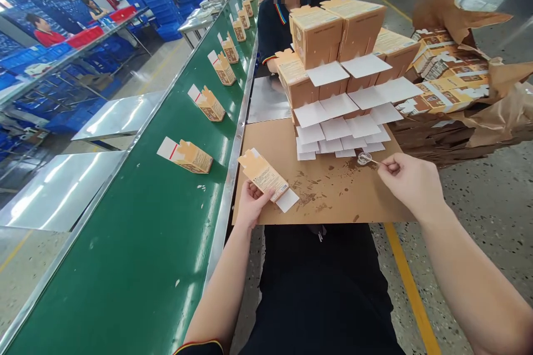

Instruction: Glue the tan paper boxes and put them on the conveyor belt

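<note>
My left hand is closed round a small printed carton, tan and brown, tilted over the cardboard sheet. A white flap sticks out at its near end. Between the fingertips of my right hand is a thin stick. The stick's far tip rests in a small clear dish by the front of the carton stack. Brown smears mark the cardboard between my hands. Facing me, the stacked cartons lie in stepped rows with white flaps poking out.
Left of the cardboard runs a green conveyor belt bearing a line of cartons, the nearest carton beside my left hand. Opposite sits a person behind the stack. At right lies a paper-wrapped pile of flat cartons.
</note>
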Demonstrator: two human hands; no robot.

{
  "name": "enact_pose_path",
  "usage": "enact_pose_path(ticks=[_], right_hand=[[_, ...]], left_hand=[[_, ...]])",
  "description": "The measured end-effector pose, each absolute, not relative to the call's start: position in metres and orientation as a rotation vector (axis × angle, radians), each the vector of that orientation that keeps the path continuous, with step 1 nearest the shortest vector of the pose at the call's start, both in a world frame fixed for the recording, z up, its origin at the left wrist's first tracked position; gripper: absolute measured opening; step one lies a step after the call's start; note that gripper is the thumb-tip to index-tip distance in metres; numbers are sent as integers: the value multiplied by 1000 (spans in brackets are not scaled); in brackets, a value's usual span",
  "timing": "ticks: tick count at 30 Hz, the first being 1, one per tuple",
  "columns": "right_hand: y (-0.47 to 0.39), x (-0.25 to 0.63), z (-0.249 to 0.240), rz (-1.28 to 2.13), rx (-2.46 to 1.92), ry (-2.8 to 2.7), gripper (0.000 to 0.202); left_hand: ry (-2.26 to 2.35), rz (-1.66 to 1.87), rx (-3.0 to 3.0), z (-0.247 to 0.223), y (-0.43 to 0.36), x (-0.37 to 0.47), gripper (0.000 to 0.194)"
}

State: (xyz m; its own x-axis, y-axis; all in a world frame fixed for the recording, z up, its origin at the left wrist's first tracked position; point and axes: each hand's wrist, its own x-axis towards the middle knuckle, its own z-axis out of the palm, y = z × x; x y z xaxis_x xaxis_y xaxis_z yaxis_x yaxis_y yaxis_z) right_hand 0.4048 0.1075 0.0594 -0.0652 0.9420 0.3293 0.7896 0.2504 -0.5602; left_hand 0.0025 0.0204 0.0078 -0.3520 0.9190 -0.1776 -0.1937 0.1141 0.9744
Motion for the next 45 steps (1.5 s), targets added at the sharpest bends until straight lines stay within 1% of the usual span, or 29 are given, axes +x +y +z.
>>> enact_pose_path(ticks=[1,5,8,11,17,23,31,35,42,45], right_hand=[[92,393,59,379,-1527,-1865,12],[30,325,36,715,-1212,-1929,17],[3,283,11,755,-1124,-1954,21],[-5,266,-6,732,-1102,-1990,22],[3,269,-14,700,-1111,-2034,24],[16,288,-10,650,-1227,-1896,21],[14,309,5,620,-1278,-1744,21],[8,312,7,625,-1293,-1705,22],[4,313,9,677,-1307,-1695,24],[7,315,14,676,-1303,-1706,26]], left_hand=[[1410,1437,767,8,20,4,80],[1411,1428,760,8,20,13,83],[1416,1433,775,7,20,15,84],[1428,1433,806,6,19,15,85],[1443,1420,824,6,18,15,83],[1466,1408,899,9,11,24,85],[1769,1368,1246,0,-15,49,81],[1810,1418,1347,-9,-18,51,78],[1858,1390,1343,-18,-15,57,76],[1833,1424,1297,-17,-11,48,80]])
